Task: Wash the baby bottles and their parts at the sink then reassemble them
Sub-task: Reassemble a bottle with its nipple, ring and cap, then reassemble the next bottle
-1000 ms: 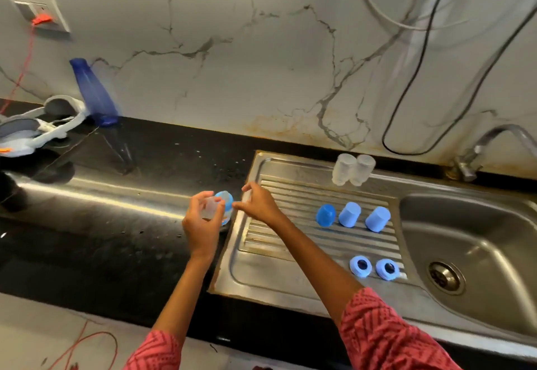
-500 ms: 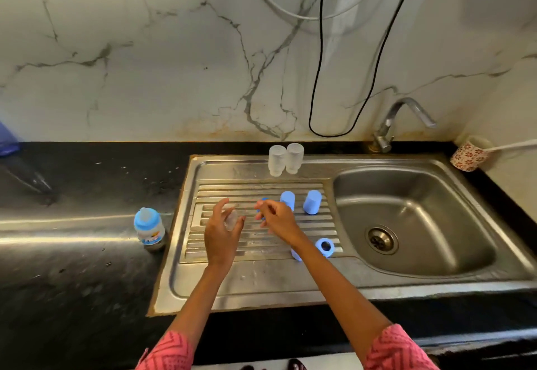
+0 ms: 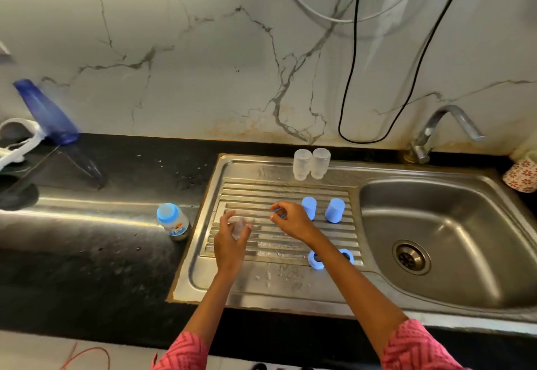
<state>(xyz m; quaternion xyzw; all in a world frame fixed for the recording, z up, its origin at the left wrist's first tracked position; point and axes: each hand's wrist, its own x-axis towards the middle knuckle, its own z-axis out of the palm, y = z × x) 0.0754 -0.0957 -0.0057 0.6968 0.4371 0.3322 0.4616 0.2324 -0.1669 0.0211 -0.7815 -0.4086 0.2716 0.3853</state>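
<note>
Left hand (image 3: 231,239) holds a clear teat; right hand (image 3: 290,220) pinches a blue part. One assembled bottle (image 3: 173,221) stands on the worktop (image 3: 87,253); two bottles (image 3: 311,164), caps (image 3: 322,209) and rings (image 3: 315,259) await.

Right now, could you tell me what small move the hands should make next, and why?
Probably bring the left hand, holding a clear part, to the right hand, whose fingers pinch something blue, and join them; two clear bottles wait uncapped.
</note>
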